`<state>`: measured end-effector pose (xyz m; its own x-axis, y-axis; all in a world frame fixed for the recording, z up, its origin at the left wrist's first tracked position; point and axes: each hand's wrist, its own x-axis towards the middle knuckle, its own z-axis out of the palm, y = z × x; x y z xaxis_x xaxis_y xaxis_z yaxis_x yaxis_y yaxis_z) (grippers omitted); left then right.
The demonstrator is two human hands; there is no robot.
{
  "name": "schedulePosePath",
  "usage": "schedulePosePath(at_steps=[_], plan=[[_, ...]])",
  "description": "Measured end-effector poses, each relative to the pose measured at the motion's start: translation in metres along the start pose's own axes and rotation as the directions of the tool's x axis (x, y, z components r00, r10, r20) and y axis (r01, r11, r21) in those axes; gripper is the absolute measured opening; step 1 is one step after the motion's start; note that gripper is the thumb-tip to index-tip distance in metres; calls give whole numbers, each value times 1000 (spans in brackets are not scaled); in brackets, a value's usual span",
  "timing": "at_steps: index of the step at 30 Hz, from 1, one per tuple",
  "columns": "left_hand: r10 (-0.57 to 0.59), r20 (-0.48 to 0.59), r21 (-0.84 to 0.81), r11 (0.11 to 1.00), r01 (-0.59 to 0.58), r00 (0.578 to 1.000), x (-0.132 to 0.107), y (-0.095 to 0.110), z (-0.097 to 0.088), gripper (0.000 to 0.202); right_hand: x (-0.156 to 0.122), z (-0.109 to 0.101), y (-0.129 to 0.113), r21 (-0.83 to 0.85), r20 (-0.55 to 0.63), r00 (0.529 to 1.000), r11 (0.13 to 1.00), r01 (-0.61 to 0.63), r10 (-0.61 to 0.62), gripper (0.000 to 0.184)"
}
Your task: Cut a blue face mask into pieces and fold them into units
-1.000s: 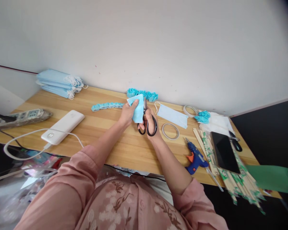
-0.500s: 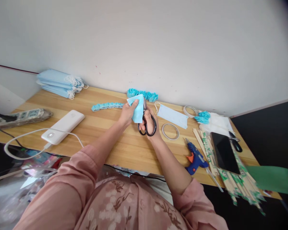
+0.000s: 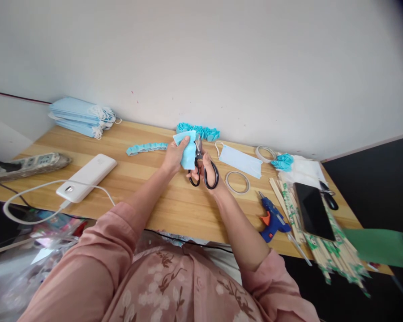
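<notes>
My left hand (image 3: 175, 155) pinches a folded piece of light-blue face-mask fabric (image 3: 189, 154), its thumb lying over the top. My right hand (image 3: 211, 169) has its thumb and fingers in the black loops of a pair of scissors (image 3: 199, 150). Their handles are spread, and the blades point up along the right edge of the blue piece. Behind the hands lies a row of ruffled blue rosettes (image 3: 203, 132) by the wall. A pleated blue strip (image 3: 147, 148) rests on the table left of my left hand. One flat mask (image 3: 241, 161) lies to the right.
A stack of masks (image 3: 75, 115) stands back left, near a power strip (image 3: 36, 164) and a white power bank (image 3: 87, 177) with its cable. Rightward are tape rolls (image 3: 237, 182), a blue glue gun (image 3: 272, 217), a phone (image 3: 313, 210) and wrapped chopsticks (image 3: 322, 257).
The scissors' handles have spread wider apart, with the blades now at the blue piece's right edge. My left hand and the piece have shifted slightly left.
</notes>
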<state>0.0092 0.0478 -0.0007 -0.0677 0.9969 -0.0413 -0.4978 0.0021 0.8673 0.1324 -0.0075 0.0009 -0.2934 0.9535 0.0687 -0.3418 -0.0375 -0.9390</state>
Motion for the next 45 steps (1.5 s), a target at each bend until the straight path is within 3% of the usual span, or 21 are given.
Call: schedulePosePath(at_steps=[5,10,15,26,30,36,40,45], plan=[[14,18,30,999,-15,1000,-5,2,1,45,0,0,-4,-7,-13,1000,1000,-11,11,75],[-92,161,58,995,84,983,-13,-2,4,44,-1,2,-11,-3,-49,999,1000,22,-22,71],[-75,136,59,996,68,988,-15,-4,6,46,-1,5,-12,1,-107,993,999,51,-51,64],[-108,230,44,994,100,967,-21,-1,8,51,0,11,-4,21,-192,978,996,92,-86,75],[-80,177,30,997,76,981,-15,-8,5,50,0,10,-1,-2,-177,979,995,103,-101,70],[12,-47,-54,998,-14,999,4,-14,-1,43,1,2,-17,-14,-235,938,966,259,-255,66],[12,-98,-71,997,-19,995,13,-11,-6,40,5,-14,-33,11,-364,879,942,334,-307,66],[49,-183,-122,990,-72,982,24,-6,-12,38,14,-42,-38,-84,-416,848,943,323,-327,71]])
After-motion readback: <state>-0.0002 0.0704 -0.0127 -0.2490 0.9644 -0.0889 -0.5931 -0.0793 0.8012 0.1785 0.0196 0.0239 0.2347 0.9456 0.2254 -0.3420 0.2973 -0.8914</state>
